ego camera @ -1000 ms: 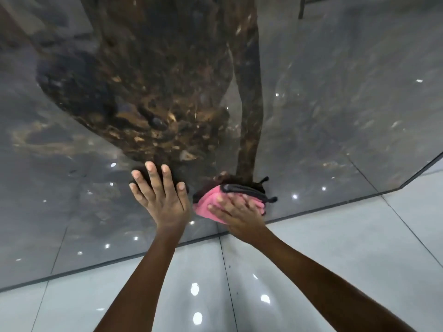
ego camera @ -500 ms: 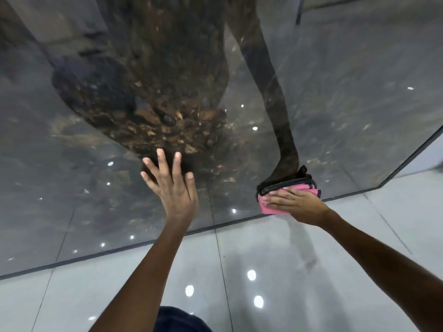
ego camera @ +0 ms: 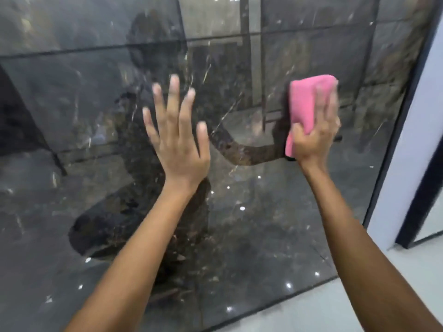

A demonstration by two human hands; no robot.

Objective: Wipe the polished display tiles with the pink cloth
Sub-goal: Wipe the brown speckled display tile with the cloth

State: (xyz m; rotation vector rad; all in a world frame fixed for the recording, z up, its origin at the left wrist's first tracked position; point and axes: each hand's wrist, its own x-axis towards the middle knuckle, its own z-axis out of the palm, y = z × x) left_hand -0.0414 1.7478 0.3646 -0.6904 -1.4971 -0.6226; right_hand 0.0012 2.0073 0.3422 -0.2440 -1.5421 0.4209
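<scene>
A large dark polished display tile (ego camera: 251, 224) with brown marbling stands upright before me and mirrors my arms. My left hand (ego camera: 178, 137) lies flat against the tile with its fingers spread and straight. To its right, my right hand (ego camera: 316, 133) presses a folded pink cloth (ego camera: 304, 101) against the tile at upper right; the fingers lie over the cloth and the thumb hooks round its lower edge. The right hand's fingers are blurred by motion.
The tile's dark right edge (ego camera: 393, 144) meets a white panel (ego camera: 414, 130) with a dark frame (ego camera: 422, 200). A light glossy floor (ego camera: 323, 310) runs along the tile's bottom edge at lower right. Horizontal seams cross the tile near the top.
The right hand swept the pink cloth from the tile's bottom edge up and to the right. The view tilted up. The left hand stays flat on the tile.
</scene>
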